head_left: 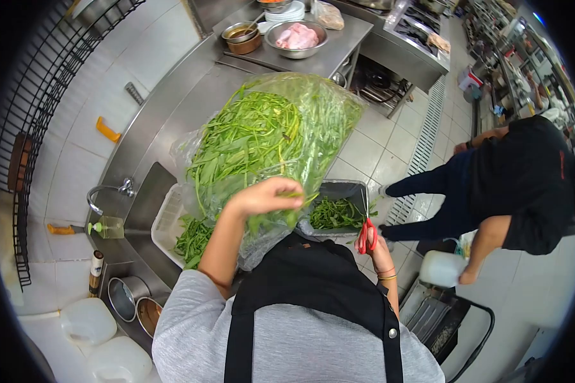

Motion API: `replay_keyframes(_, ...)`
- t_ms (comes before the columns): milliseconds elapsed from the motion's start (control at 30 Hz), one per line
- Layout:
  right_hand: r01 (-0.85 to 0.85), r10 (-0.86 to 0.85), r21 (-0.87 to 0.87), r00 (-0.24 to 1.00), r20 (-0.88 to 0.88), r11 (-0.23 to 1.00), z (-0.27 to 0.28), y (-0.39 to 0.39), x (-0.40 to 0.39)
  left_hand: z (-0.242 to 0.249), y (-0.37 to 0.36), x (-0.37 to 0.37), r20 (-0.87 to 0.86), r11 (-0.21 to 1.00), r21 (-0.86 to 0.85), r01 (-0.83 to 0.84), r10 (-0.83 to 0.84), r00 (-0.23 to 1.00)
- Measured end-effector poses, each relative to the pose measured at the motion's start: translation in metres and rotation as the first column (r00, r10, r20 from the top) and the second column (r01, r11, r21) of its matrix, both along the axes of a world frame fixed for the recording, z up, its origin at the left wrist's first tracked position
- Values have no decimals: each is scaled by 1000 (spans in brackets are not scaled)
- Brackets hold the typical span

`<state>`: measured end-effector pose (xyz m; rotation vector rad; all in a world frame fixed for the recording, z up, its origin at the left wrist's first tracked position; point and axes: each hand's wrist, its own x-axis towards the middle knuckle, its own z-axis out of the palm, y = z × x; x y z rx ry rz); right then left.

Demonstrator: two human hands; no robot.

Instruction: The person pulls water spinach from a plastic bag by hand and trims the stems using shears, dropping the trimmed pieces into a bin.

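Note:
My left hand [271, 196] is curled in front of the big plastic bag, slightly blurred, with leafy green stems [310, 199] showing at its fingertips. Long-stemmed leafy greens [249, 137] fill the open clear plastic bag [329, 105]. In my right hand [381, 254] is a pair of red-handled scissors [366, 235], blades pointing away from me. Beside them stands a dark bin [344, 186] holding short pieces of greens [335, 213]. To the left, a white plastic basket [163, 220] holds more greens [195, 239], partly hidden by my left arm.
A steel sink with a tap [108, 190] lies at left, near a soap bottle [108, 227] and orange-handled knives [108, 129]. Raw meat in a steel bowl [296, 39] sits at the back. At right, another person [517, 185] bends over a white jug [442, 268] near a trolley [431, 313].

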<state>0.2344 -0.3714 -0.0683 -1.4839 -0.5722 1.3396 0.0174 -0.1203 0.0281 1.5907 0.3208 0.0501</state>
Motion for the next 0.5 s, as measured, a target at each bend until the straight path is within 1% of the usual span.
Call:
replay_keyframes(33, -15, 15, 4, 1000, -1, 1000, 1, 3, 0, 7, -1, -25, 5, 998, 64, 6, -6, 1000)
replay_keyframes(100, -12, 13, -14, 999, 36, 1000, 4, 9, -1, 16, 0, -77, -114, 996, 86, -7, 17, 993)
replay_keyframes(167, -35, 36, -24, 998, 50, 999, 4, 12, -2, 8, -1, -130, -193, 991, 99, -90, 108, 975)
replay_keyframes(200, -33, 35, -40, 998, 47, 999, 2, 12, -2, 3, -3, -152, -193, 989, 104, -102, 121, 974)
replay_keyframes(267, -35, 39, -77, 998, 48, 996, 2, 16, -3, -6, -7, -183, -373, 959, 216, -184, 255, 892)
replay_keyframes(300, -47, 50, -73, 998, 48, 996, 0, 19, -4, -14, -3, -190, -372, 956, 220, -195, 267, 889)
replay_keyframes(333, -64, 68, -91, 996, 48, 994, -2, 21, -4, -23, 0, -194, -453, 871, 450, -195, 411, 791)
replay_keyframes(367, -82, 87, -111, 995, 49, 991, -3, 24, -4, -31, 2, -199, -485, 744, 652, -149, 560, 672)
replay_keyframes(400, -94, 100, -109, 994, 52, 990, -2, 27, -5, -31, 10, -188, -430, 696, 686, -212, 623, 653)
replay_keyframes(467, -123, 125, -96, 992, 22, 988, 3, 34, -8, -30, 28, -151, -191, 592, 678, -437, 715, 672)
replay_keyframes(500, -131, 134, -93, 991, 25, 987, 5, 38, -9, -35, 37, -130, -105, 536, 678, -503, 748, 655)
